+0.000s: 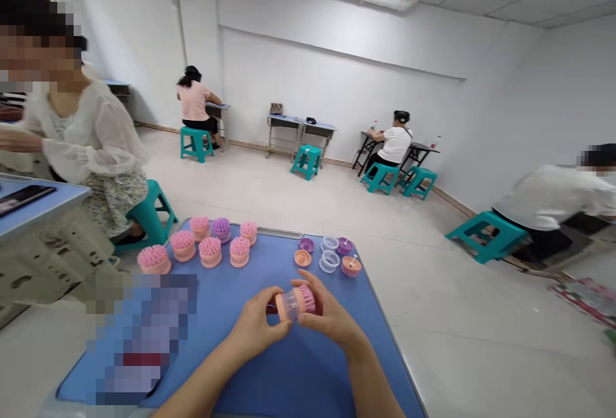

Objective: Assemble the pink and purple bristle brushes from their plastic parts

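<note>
head view: left hand, right hand clamped on pink brush
clear cup held square, seemingly to align it

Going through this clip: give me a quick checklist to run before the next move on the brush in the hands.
1. Both hands on the piece: ok, the left hand and right hand both grip the pink brush.
2. Clear cylinder fully seated on the brush: cannot tell, fingers hide the joint.
3. Clear rings within reach: ok, two lie ahead on the blue table.
4. Other pink brushes away from the hands: ok, they stand bristles up, further left.
</note>
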`<act>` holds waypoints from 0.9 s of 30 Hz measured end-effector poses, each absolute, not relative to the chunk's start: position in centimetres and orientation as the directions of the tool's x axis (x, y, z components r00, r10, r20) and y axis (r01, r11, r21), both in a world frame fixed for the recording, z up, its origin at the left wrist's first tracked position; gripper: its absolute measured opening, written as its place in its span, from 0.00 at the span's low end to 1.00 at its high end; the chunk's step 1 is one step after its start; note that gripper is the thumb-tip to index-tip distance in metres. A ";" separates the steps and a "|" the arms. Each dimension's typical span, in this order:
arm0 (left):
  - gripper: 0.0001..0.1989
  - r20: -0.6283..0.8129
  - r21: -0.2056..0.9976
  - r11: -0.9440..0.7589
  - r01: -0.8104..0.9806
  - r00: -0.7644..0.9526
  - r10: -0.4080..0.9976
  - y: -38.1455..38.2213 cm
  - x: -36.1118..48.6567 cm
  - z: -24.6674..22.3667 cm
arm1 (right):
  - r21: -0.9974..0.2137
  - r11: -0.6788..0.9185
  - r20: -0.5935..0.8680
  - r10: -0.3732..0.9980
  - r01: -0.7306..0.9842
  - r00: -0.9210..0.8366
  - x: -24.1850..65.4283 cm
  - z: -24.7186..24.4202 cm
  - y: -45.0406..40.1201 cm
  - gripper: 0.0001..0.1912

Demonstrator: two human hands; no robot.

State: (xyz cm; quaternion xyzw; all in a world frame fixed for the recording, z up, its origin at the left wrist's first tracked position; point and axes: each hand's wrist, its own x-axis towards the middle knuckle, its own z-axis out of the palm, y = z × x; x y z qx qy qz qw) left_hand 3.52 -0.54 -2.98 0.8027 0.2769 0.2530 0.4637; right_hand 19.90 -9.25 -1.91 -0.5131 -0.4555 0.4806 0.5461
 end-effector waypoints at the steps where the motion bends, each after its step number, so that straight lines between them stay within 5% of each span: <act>1: 0.20 0.133 0.892 -0.403 0.206 0.733 0.667 -0.6 3.4 -2.9 | -0.999 0.030 0.026 0.990 -0.031 0.142 20.0 -2.2 -9.2 0.37; 7: 0.23 0.240 0.800 -0.560 0.216 0.740 0.628 -1.1 3.5 -3.1 | -0.991 -0.137 -0.136 0.961 -0.014 0.241 19.6 -3.8 -8.6 0.28; 11: 0.19 0.141 0.917 -0.352 0.188 0.672 0.727 -1.2 3.6 -2.4 | -0.995 -0.014 -0.039 0.970 -0.103 0.240 18.8 -3.2 -9.1 0.40; 15: 0.19 0.042 0.988 -0.138 0.073 0.728 0.684 -1.1 3.4 -2.1 | -0.990 0.027 -0.007 0.968 -0.135 0.251 18.3 -2.5 -9.2 0.37; 24: 0.21 0.123 0.963 -0.258 0.079 0.721 0.682 -1.2 3.8 -2.8 | -0.988 0.097 0.058 0.953 -0.118 0.296 17.7 -3.4 -8.6 0.39; 27: 0.26 0.110 0.937 -0.315 0.153 0.726 0.679 -1.0 3.8 -3.1 | -0.996 0.083 0.083 0.940 0.015 0.332 17.9 -3.7 -8.5 0.36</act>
